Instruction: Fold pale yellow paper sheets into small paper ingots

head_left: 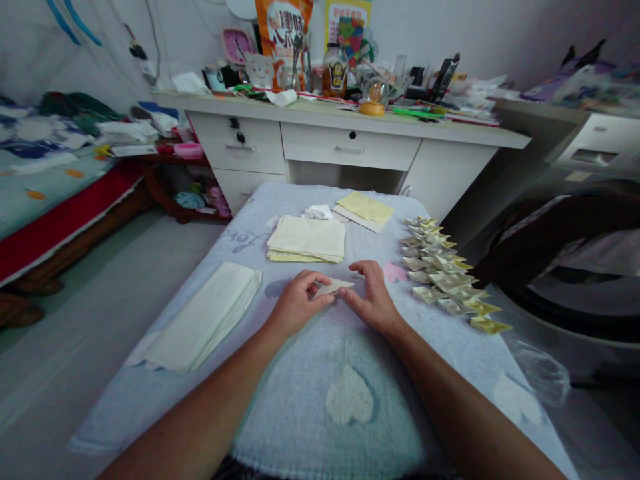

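Note:
A small piece of folded paper, pale and pointed at its right end, is between my hands over the cloth-covered table. My left hand pinches its left side between thumb and fingers. At the paper's right part is the thumb of my right hand, whose fingers are spread apart above the cloth. Just beyond lies a stack of cream and yellow paper sheets. Rows of folded paper boats stand along the table's right side. To the left rests a long folded bundle of pale paper.
Yellow and white sheets and a crumpled white tissue lie at the table's far end. Behind stands a white desk crowded with a jar and other items. A bed is at left, a washing machine at right.

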`<action>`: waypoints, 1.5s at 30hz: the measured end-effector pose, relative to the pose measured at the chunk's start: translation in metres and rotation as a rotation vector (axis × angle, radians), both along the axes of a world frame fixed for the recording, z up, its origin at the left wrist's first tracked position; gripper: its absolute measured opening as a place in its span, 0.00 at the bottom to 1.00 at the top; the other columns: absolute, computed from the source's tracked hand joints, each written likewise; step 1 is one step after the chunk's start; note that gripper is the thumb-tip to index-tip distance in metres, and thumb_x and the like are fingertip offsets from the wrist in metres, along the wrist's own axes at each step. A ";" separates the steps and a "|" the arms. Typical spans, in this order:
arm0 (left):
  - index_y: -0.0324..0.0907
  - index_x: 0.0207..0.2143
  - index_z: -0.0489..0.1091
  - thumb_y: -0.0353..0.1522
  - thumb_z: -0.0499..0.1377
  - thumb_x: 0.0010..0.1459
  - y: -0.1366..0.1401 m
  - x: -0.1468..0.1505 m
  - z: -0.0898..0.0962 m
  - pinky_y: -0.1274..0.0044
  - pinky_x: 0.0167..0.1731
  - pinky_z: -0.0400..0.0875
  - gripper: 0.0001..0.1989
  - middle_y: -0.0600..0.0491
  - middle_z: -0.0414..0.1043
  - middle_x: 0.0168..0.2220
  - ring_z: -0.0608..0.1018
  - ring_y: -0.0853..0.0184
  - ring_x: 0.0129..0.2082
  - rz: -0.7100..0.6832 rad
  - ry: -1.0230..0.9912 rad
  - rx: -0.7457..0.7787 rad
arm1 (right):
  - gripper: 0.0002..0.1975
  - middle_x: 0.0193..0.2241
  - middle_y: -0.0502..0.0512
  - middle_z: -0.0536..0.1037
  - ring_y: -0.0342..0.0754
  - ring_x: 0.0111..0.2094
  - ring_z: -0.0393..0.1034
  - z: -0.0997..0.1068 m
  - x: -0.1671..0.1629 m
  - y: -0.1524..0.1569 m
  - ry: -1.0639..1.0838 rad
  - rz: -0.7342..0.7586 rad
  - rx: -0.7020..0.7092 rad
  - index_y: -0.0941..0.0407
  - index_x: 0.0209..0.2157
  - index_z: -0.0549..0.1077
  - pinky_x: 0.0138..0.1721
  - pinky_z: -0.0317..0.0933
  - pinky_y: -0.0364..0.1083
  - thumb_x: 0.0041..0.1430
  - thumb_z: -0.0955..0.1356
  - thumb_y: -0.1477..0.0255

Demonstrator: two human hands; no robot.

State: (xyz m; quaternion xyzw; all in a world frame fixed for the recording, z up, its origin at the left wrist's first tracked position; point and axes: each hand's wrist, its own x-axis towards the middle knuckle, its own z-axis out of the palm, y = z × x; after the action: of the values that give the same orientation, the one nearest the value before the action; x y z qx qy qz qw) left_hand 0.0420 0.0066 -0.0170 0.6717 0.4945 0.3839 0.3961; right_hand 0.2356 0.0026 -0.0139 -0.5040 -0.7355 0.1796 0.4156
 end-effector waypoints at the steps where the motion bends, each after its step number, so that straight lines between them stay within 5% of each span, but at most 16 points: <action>1: 0.41 0.38 0.71 0.34 0.65 0.48 0.000 0.000 0.000 0.79 0.30 0.63 0.13 0.56 0.68 0.30 0.68 0.71 0.28 0.021 -0.047 -0.030 | 0.16 0.39 0.56 0.68 0.51 0.41 0.62 0.001 -0.001 0.000 0.068 -0.028 0.009 0.55 0.41 0.67 0.43 0.58 0.50 0.56 0.68 0.60; 7: 0.41 0.40 0.70 0.34 0.64 0.48 -0.003 0.005 0.000 0.79 0.29 0.61 0.15 0.58 0.67 0.28 0.67 0.72 0.26 0.074 -0.195 -0.076 | 0.13 0.24 0.45 0.64 0.42 0.25 0.59 0.000 -0.010 -0.005 0.413 0.147 -0.290 0.54 0.30 0.63 0.28 0.55 0.42 0.56 0.68 0.61; 16: 0.40 0.38 0.71 0.33 0.64 0.48 -0.010 0.012 0.007 0.78 0.33 0.65 0.14 0.53 0.69 0.35 0.70 0.69 0.32 0.028 -0.160 -0.027 | 0.15 0.25 0.45 0.67 0.41 0.27 0.61 -0.004 -0.011 -0.004 0.555 0.211 -0.353 0.54 0.32 0.63 0.29 0.56 0.41 0.52 0.72 0.64; 23: 0.41 0.42 0.69 0.34 0.61 0.53 -0.011 0.011 0.006 0.77 0.35 0.68 0.13 0.50 0.72 0.39 0.73 0.68 0.35 0.007 -0.157 -0.006 | 0.09 0.28 0.47 0.66 0.42 0.29 0.61 -0.007 -0.012 -0.004 0.504 0.217 -0.245 0.54 0.33 0.63 0.32 0.58 0.42 0.54 0.69 0.70; 32: 0.43 0.47 0.66 0.30 0.54 0.57 -0.014 0.014 0.000 0.78 0.34 0.71 0.15 0.50 0.73 0.43 0.77 0.70 0.33 0.066 -0.103 -0.007 | 0.09 0.32 0.50 0.65 0.44 0.33 0.61 0.003 -0.020 -0.010 0.296 0.166 0.058 0.54 0.33 0.65 0.33 0.59 0.43 0.51 0.63 0.82; 39: 0.40 0.44 0.67 0.34 0.57 0.55 -0.008 0.017 0.002 0.78 0.27 0.71 0.14 0.51 0.75 0.34 0.76 0.69 0.27 0.033 -0.421 -0.269 | 0.17 0.36 0.55 0.67 0.49 0.39 0.63 -0.001 -0.018 -0.012 0.085 0.162 0.160 0.54 0.39 0.68 0.41 0.61 0.48 0.50 0.61 0.85; 45: 0.40 0.44 0.66 0.34 0.60 0.52 -0.010 0.014 0.011 0.74 0.31 0.73 0.16 0.52 0.75 0.33 0.77 0.68 0.30 0.025 -0.739 -0.440 | 0.20 0.40 0.56 0.68 0.51 0.43 0.63 -0.001 -0.013 -0.013 -0.077 0.192 0.246 0.52 0.43 0.70 0.44 0.61 0.51 0.50 0.62 0.84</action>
State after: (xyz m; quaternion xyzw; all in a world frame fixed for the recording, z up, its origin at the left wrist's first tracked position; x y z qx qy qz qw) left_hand 0.0561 -0.0036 -0.0065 0.3823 0.3975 0.4889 0.6758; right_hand 0.2227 -0.0108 -0.0149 -0.3832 -0.8121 0.1078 0.4266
